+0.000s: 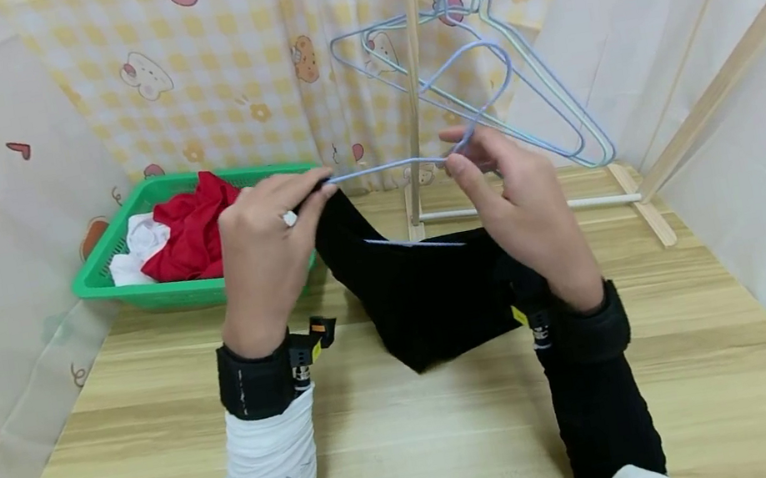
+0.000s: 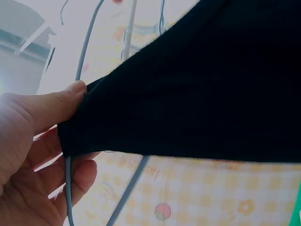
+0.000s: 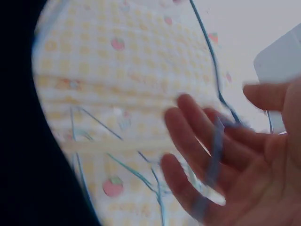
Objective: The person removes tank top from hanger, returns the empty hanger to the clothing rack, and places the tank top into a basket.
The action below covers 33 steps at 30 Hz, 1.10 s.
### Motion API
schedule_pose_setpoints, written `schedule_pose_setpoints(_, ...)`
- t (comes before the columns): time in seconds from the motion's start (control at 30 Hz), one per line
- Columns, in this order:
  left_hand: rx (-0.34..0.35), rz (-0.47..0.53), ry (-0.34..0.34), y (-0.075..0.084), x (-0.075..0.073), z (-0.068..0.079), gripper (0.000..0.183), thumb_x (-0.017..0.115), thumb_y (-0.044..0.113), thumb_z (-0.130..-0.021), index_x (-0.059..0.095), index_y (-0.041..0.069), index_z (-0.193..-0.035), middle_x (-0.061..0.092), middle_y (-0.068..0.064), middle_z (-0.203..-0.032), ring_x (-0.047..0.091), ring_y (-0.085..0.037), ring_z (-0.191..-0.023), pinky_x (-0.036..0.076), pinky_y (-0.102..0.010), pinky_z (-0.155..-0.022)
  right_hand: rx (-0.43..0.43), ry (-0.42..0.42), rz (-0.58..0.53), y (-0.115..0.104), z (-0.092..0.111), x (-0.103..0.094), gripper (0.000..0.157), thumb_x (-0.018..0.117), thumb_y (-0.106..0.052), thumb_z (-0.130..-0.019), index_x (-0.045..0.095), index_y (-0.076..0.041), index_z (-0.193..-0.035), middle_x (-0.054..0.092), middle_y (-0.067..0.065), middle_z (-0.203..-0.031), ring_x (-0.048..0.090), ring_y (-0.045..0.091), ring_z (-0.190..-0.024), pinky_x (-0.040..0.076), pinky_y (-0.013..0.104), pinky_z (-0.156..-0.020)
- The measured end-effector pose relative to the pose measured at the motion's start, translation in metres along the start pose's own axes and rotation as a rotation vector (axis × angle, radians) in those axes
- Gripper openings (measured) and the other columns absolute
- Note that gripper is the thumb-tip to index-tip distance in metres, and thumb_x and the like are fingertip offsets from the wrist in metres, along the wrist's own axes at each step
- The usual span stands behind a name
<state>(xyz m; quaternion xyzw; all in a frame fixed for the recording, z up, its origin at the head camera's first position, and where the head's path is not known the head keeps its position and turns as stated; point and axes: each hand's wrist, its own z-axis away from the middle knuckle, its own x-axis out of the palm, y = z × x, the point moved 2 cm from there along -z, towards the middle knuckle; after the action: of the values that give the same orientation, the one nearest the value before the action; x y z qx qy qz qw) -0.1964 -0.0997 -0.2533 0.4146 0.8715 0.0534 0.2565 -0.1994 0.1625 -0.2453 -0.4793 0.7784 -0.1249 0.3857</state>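
Observation:
A light blue wire hanger (image 1: 379, 167) is held up above the table, its hook looping upward near the right hand. The left hand (image 1: 269, 241) pinches the narrow end of a black garment (image 1: 431, 298) together with the hanger's left shoulder. In the left wrist view the wire runs through that narrow end of the garment (image 2: 188, 94), under the thumb. At the base of the hook, the right hand (image 1: 521, 199) touches the wire. Its fingers (image 3: 193, 120) look relaxed and spread in the right wrist view, the thumb apart, with the blurred hook across them.
On the left stands a green basket (image 1: 133, 293) with red cloth (image 1: 191, 229) and white cloth (image 1: 143, 241). Several wire hangers (image 1: 537, 69) hang from a wooden-framed rack (image 1: 728, 71) at the back right. A patterned curtain (image 1: 211, 73) closes off the table's (image 1: 426, 452) far side.

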Motion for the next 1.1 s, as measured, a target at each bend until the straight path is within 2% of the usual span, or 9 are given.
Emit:
schedule_pose_setpoints(0.17, 0.044, 0.027, -0.056, 0.006, 0.005, 0.002, 0.020, 0.081, 0.014, -0.098, 0.085, 0.004, -0.114, 0.083, -0.014, -0.104, 0.081, -0.028, -0.097, 0.065, -0.043, -0.083, 0.100, 0.122, -0.072, 0.005, -0.001, 0.006, 0.026, 0.058, -0.018, -0.113, 0.072, 0.004, -0.110, 0.070, 0.008, -0.085, 0.065, 0.013, -0.076, 0.048, 0.020, -0.071)
schedule_pose_setpoints(0.33, 0.066, 0.082, -0.065, 0.006, 0.002, 0.002, 0.020, 0.082, 0.015, -0.097, 0.085, 0.004, -0.114, 0.084, -0.013, -0.104, 0.081, -0.025, -0.097, 0.064, -0.036, -0.084, 0.111, 0.187, -0.144, 0.012, -0.001, -0.002, 0.029, 0.057, -0.016, -0.113, 0.071, 0.006, -0.099, 0.059, -0.007, -0.075, 0.054, 0.014, -0.066, 0.044, 0.021, -0.063)
schedule_pose_setpoints(0.43, 0.057, 0.123, -0.012, 0.002, -0.005, 0.001, 0.021, 0.081, 0.015, -0.098, 0.085, 0.003, -0.114, 0.084, -0.014, -0.104, 0.081, -0.023, -0.092, 0.056, -0.022, -0.077, 0.135, 0.248, -0.193, 0.016, 0.000, -0.010, 0.028, 0.057, -0.017, -0.113, 0.072, -0.001, -0.094, 0.057, -0.009, -0.073, 0.052, 0.017, -0.066, 0.042, 0.021, -0.062)
schedule_pose_setpoints(0.5, 0.027, 0.142, 0.042, -0.003, -0.011, 0.001, 0.020, 0.081, 0.014, -0.098, 0.085, 0.002, -0.112, 0.084, -0.014, -0.104, 0.078, -0.021, -0.086, 0.046, -0.016, -0.069, 0.162, 0.294, -0.223, 0.018, 0.001, -0.018, 0.027, 0.057, -0.018, -0.113, 0.073, -0.009, -0.092, 0.057, -0.007, -0.073, 0.051, 0.019, -0.067, 0.042, 0.022, -0.062)
schedule_pose_setpoints(0.6, -0.040, 0.138, 0.120, -0.013, -0.021, 0.003, 0.017, 0.081, 0.013, -0.098, 0.085, 0.002, -0.111, 0.083, -0.016, -0.099, 0.065, -0.015, -0.070, 0.032, -0.016, -0.062, 0.200, 0.374, -0.285, 0.022, 0.003, -0.030, 0.027, 0.057, -0.017, -0.112, 0.072, -0.018, -0.089, 0.057, -0.002, -0.074, 0.050, 0.018, -0.068, 0.042, 0.022, -0.064)
schedule_pose_setpoints(0.73, -0.118, 0.095, 0.163, -0.024, -0.031, 0.006, 0.016, 0.081, 0.012, -0.098, 0.086, 0.003, -0.110, 0.081, -0.019, -0.090, 0.046, -0.001, -0.060, 0.024, -0.020, -0.057, 0.211, 0.479, -0.497, 0.029, 0.005, -0.044, 0.027, 0.057, -0.014, -0.112, 0.071, -0.011, -0.090, 0.057, 0.005, -0.076, 0.050, 0.019, -0.067, 0.046, 0.022, -0.065)
schedule_pose_setpoints(0.8, -0.130, 0.082, 0.147, -0.027, -0.034, 0.006, 0.018, 0.080, 0.014, -0.099, 0.085, 0.002, -0.111, 0.081, -0.020, -0.091, 0.045, 0.006, -0.061, 0.025, -0.019, -0.056, 0.197, 0.522, -0.617, 0.031, 0.006, -0.049, 0.026, 0.058, -0.013, -0.112, 0.071, -0.005, -0.091, 0.057, 0.008, -0.077, 0.051, 0.020, -0.065, 0.048, 0.022, -0.064)
schedule_pose_setpoints(0.9, -0.153, 0.103, 0.113, -0.027, -0.032, 0.007, 0.018, 0.081, 0.014, -0.098, 0.085, 0.003, -0.112, 0.083, -0.018, -0.096, 0.054, 0.009, -0.066, 0.031, -0.017, -0.058, 0.174, 0.564, -0.741, 0.031, 0.006, -0.052, 0.025, 0.061, -0.010, -0.110, 0.069, 0.003, -0.091, 0.058, 0.011, -0.075, 0.051, 0.021, -0.061, 0.050, 0.024, -0.060)
schedule_pose_setpoints(1.1, -0.131, 0.108, -0.001, -0.018, -0.014, 0.006, 0.018, 0.082, 0.013, -0.097, 0.085, 0.004, -0.112, 0.084, -0.013, -0.104, 0.075, -0.016, -0.080, 0.045, -0.010, -0.071, 0.121, 0.563, -0.818, 0.027, 0.003, -0.048, 0.023, 0.062, -0.007, -0.109, 0.068, 0.008, -0.093, 0.059, 0.013, -0.075, 0.051, 0.022, -0.061, 0.051, 0.026, -0.060)
